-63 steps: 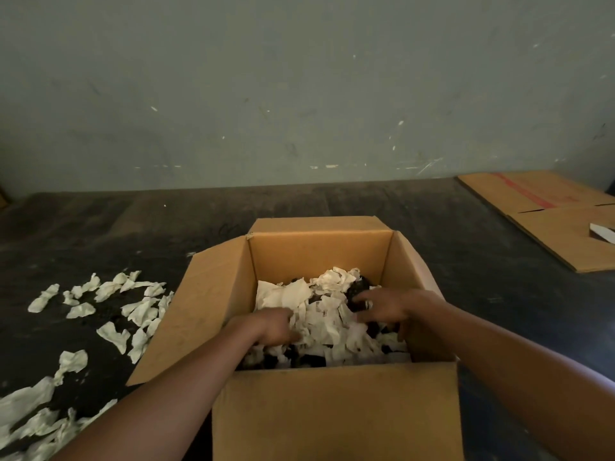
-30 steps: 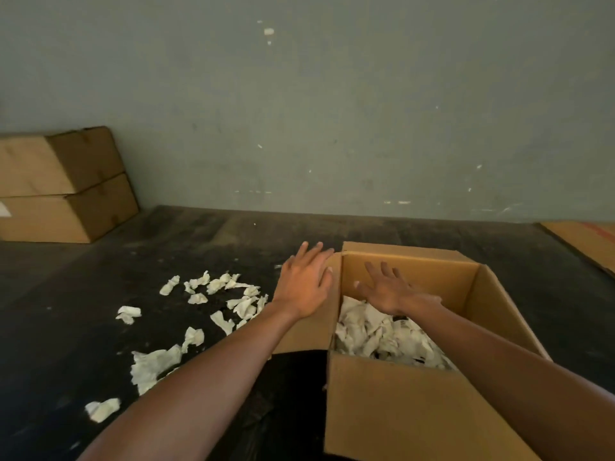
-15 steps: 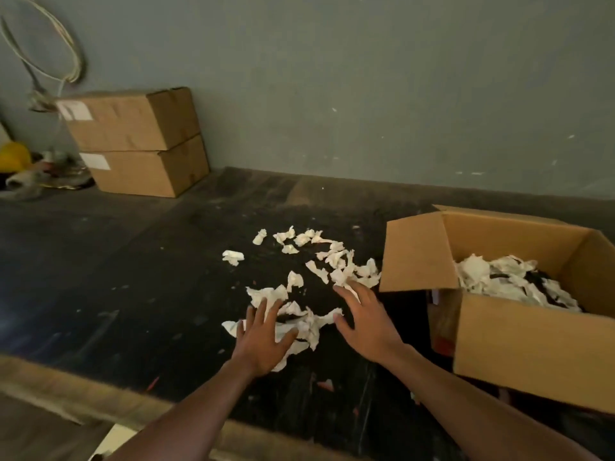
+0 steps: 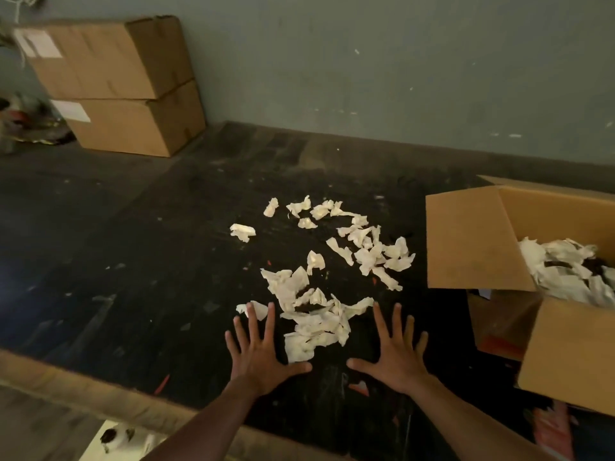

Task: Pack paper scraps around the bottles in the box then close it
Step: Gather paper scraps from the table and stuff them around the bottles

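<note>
1. The box (image 4: 565,357) stands open at your right on the dark table (image 4: 133,261), its left flap (image 4: 472,241) raised and none of the flaps folded down, so closing is wholly left to do.
2. Inside it, a layer of paper already covers most of what shows; only dark patches between the pieces hint at the bottles (image 4: 595,262), which you cannot make out clearly. Packing looks well advanced, though how full the far side is cannot be told, as the box runs off the picture's edge.
3. A good spread of loose paper scraps (image 4: 316,314) lies on the table left of the box, from just ahead of your hands out toward the wall, so there is more filler to gather.
4. Your left hand (image 4: 258,356) lies flat with fingers spread, holding nothing, at the near left edge of the pile.
5. Your right hand (image 4: 394,354) is likewise flat, splayed and empty, on the pile's near right side; the two look set to scoop the nearest scraps together.
</note>
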Available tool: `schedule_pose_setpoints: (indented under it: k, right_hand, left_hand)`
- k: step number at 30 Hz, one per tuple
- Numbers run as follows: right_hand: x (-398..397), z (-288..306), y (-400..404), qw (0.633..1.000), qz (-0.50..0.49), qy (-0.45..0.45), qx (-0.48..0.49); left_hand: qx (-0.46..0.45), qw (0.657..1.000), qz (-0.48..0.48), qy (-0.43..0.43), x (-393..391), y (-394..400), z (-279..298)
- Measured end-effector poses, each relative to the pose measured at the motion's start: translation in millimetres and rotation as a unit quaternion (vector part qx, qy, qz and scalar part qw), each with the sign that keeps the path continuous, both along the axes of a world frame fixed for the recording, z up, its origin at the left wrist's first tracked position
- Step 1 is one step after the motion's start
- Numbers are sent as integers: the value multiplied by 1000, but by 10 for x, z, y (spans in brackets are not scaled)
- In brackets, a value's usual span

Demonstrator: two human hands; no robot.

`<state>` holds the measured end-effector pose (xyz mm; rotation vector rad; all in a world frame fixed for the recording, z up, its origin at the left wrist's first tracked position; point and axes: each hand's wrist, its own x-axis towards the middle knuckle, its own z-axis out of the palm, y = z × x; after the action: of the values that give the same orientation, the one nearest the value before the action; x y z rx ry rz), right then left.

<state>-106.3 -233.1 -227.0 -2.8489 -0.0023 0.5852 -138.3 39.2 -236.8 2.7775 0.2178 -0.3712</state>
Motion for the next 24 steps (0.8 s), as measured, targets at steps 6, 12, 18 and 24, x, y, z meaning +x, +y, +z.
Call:
schedule_pose_setpoints:
  k: [6, 12, 18, 24]
  right_hand:
    - [491, -41, 537, 993, 101, -22, 63]
    - [902, 93, 886, 957, 149, -78, 236]
    - [1581, 311, 589, 916, -177, -312, 179]
    - [2261, 353, 139, 928, -359, -53, 83]
  left_hand:
    - [-13, 994, -108, 2, 659, 146, -19]
    - [-75, 986, -120, -89, 1118, 305, 222]
    - [-65, 989, -24, -132, 1791, 904, 342]
    - [-165, 982, 80, -48, 2737, 1178, 224]
